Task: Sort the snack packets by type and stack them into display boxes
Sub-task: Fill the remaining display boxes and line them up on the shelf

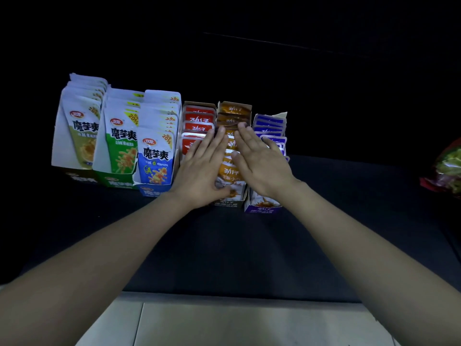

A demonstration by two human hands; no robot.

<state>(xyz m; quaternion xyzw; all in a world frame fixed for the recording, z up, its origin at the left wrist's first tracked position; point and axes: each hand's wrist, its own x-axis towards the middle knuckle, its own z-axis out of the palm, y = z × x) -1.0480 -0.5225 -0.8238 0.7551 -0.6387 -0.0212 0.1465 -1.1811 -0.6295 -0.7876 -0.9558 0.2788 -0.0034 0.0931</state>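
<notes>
Flanking with left hand (202, 168) and right hand (262, 161), both flat and straight-fingered, orange packets (229, 172) upright in their display box (228, 204) on the dark surface (224, 245); red packets (198, 118) and purple box (263, 205) alongside, tall konjac pouches (119, 136) left.

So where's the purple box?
In the head view, the purple box is last on the right of the row, beside the orange box, partly under the right hand.
</notes>
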